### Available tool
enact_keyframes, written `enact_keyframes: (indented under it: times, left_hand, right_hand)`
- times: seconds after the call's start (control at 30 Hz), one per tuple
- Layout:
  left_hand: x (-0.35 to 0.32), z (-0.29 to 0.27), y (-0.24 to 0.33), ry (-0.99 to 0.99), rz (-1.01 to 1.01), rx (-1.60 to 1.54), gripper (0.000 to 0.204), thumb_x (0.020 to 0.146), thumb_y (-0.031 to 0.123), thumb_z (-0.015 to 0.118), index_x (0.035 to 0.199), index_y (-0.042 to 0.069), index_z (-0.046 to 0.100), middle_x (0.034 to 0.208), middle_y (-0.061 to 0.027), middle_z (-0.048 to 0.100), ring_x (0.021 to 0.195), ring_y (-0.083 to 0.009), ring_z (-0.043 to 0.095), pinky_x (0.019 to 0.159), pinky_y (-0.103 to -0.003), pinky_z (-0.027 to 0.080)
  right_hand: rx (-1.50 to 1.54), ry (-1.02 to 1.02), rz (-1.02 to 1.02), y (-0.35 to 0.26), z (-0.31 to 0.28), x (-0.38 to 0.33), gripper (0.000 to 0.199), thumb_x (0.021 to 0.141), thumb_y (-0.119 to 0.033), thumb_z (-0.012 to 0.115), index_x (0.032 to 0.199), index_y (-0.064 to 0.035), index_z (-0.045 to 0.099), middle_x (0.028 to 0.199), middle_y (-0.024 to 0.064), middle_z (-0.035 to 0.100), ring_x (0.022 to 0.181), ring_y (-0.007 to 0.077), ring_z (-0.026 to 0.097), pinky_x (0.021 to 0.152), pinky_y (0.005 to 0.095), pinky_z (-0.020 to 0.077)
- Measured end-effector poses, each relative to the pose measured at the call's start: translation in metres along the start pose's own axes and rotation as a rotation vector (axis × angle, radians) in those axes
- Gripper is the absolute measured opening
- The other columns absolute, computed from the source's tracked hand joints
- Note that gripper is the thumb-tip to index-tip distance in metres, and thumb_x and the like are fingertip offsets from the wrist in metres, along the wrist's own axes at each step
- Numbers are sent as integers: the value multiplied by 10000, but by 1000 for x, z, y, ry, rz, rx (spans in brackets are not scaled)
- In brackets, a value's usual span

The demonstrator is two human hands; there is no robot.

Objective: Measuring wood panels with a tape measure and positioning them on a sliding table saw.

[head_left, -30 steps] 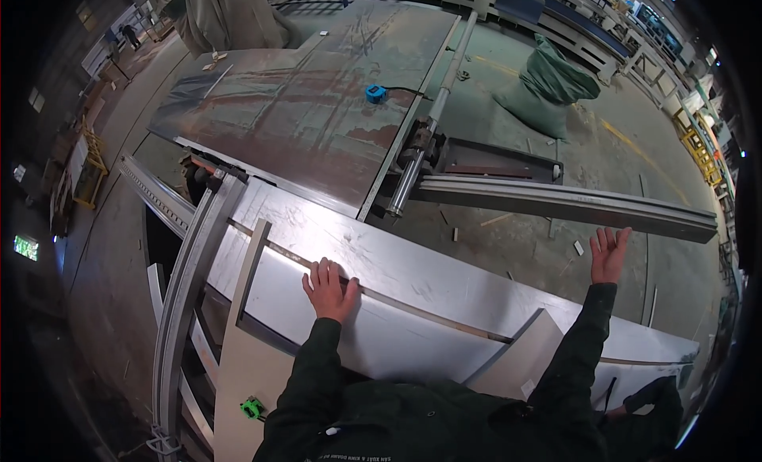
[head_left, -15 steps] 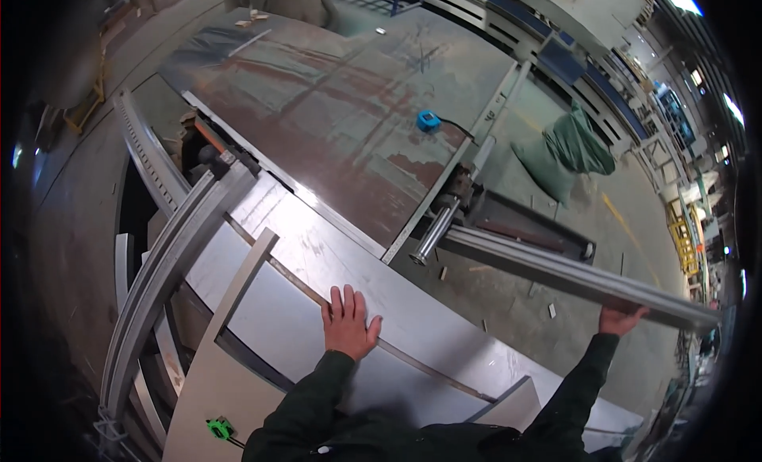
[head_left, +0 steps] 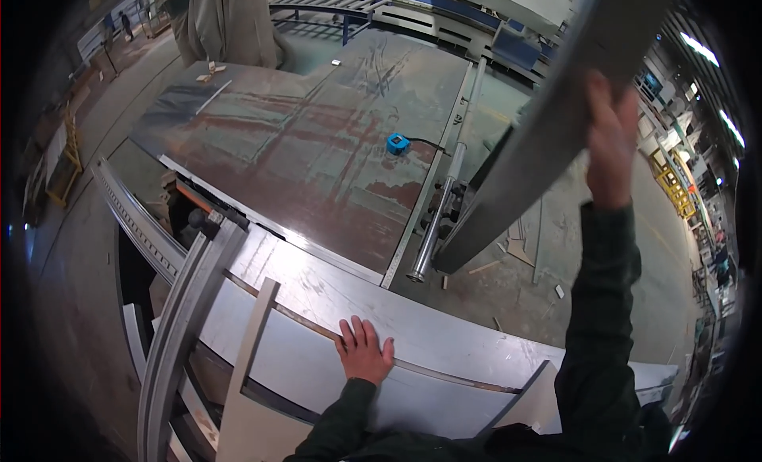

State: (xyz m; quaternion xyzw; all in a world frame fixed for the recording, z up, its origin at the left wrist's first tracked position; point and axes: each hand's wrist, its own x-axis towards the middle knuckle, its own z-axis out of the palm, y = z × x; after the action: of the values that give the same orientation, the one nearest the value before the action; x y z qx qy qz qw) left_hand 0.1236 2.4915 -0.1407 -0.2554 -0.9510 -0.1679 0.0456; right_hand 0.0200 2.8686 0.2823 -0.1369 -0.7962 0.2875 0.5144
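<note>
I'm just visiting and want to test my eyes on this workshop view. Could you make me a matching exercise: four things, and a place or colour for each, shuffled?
Things:
1. Left hand
2. Right hand
3. Tape measure
4. Draped cloth cover

Places and colours:
A. Greyish beige
B. Against the side of the grey metal beam
C. Palm down on the silver metal table
D. On the large brown-stained worktable

Right pairs: 1-C, 2-B, 3-D, 4-A.
</note>
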Motion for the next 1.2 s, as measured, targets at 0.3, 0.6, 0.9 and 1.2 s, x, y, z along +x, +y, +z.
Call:
enact_keyframes:
  times: [0.3, 0.6, 0.9, 1.2]
  left_hand:
    - [2, -1, -7, -5, -1, -38, 771, 928, 476, 705, 1480, -7, 467, 1581, -263, 421, 1510, -524, 299, 1151, -704, 286]
    - [7, -7, -1, 30, 6, -19, 725, 889, 481, 682, 1423, 12, 541, 1543, -251, 490, 1468, -536, 375, 1124, -692, 327]
    - [10, 0, 0, -55, -17, 66, 755, 918, 555, 686, 1429, 24, 520, 1568, -239, 466, 1460, -535, 395, 1130, -684, 331]
    - [18, -2, 1, -74, -33, 64, 790, 960, 564, 635, 1509, 17, 484, 1607, -244, 440, 1497, -529, 360, 1170, -692, 297]
  right_hand:
    - [-112, -419, 20, -32, 242, -55, 340, 925, -343, 752, 1051, -42, 658, 976, 208, 699, 957, 411, 690, 814, 506, 527]
    - [-271, -723, 134, 33, 386, -173, 206, 788, -250, 751, 892, -71, 756, 978, 189, 724, 976, 408, 708, 819, 519, 575]
    - [-341, -905, -38, 85, 414, -221, 157, 788, -200, 734, 874, -89, 805, 911, 167, 763, 926, 372, 755, 766, 483, 602]
    - [-526, -1056, 256, 270, 341, -68, 644, 755, -464, 844, 1243, -59, 732, 1255, 221, 718, 1180, 379, 679, 1017, 459, 536]
